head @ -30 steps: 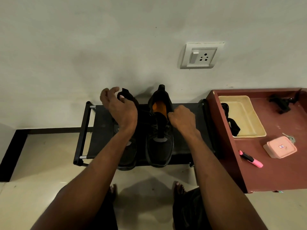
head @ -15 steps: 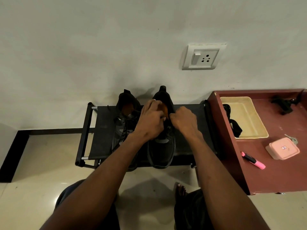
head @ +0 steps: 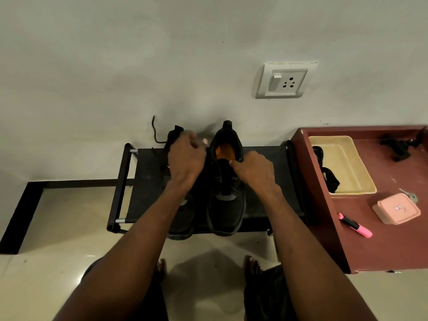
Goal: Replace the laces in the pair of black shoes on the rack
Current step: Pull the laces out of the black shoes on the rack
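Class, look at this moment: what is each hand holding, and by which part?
The right hand pinches the right shoe at its collar edge. The left hand appears to pull a black lace; its exact grip is hidden.

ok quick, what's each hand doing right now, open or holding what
Left hand: fingers curled over the left shoe, seemingly pulling the black lace; grip not clearly visible.
Right hand: pinching the right shoe at its collar.
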A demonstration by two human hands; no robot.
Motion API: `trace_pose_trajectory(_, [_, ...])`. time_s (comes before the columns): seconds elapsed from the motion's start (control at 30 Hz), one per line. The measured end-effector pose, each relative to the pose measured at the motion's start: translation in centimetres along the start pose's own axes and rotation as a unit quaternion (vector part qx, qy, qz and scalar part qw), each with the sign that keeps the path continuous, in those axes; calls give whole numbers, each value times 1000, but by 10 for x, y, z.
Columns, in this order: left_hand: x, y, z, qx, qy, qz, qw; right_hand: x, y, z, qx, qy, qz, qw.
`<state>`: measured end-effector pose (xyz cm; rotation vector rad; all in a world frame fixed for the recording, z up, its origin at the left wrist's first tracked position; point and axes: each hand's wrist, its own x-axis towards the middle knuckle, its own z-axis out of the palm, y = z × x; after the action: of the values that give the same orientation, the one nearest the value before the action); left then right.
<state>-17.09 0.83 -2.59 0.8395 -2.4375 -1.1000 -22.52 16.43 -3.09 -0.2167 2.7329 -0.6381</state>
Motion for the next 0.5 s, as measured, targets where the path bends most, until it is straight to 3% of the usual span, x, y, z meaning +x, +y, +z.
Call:
trace_pose_trajectory(0.1, [-5, -2, 16, 126, -137, 12, 982, -2, -1, 1, -34, -11, -3, 999])
trace_pose_trajectory(0.37, [3, -11, 10, 201, -169, -2, 965, -4, 1, -7, -22, 10, 34, 999])
trace_pose_trajectory(0.5, [1, -11, 10, 172, -179, 3, 969, -3, 1, -9, -1, 13, 59, 998])
